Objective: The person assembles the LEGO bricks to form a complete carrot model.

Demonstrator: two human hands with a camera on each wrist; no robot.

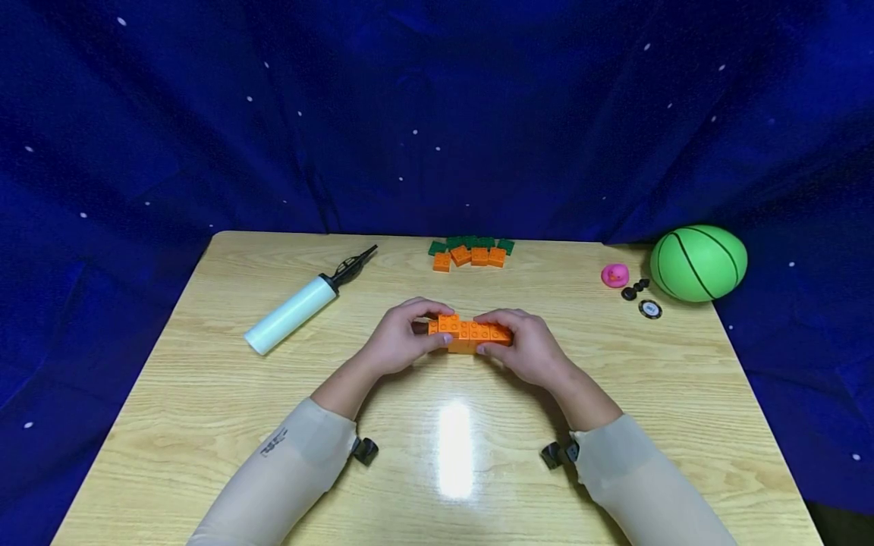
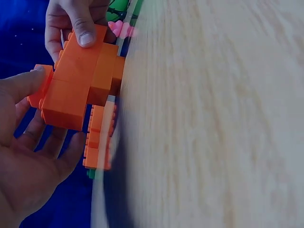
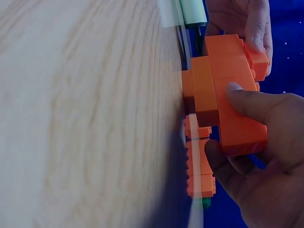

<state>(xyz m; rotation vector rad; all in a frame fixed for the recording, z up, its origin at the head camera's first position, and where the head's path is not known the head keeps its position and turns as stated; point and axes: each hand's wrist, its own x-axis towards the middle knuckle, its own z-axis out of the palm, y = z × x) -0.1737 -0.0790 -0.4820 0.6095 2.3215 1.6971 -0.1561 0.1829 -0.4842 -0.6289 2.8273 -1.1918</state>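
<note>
An orange toy-brick build stands on the table between my hands, stepped narrower toward its base in the wrist views. My left hand pinches a small orange brick on the top layer, at the build's left end. At the other end, my right hand holds the long top layer, with the thumb on its near face and the other fingers behind. Part of the far side is hidden by my fingers.
Loose orange bricks and green bricks lie at the back edge. A hand pump lies at left. At right are a green ball, a pink duck, a small black object and a round chip.
</note>
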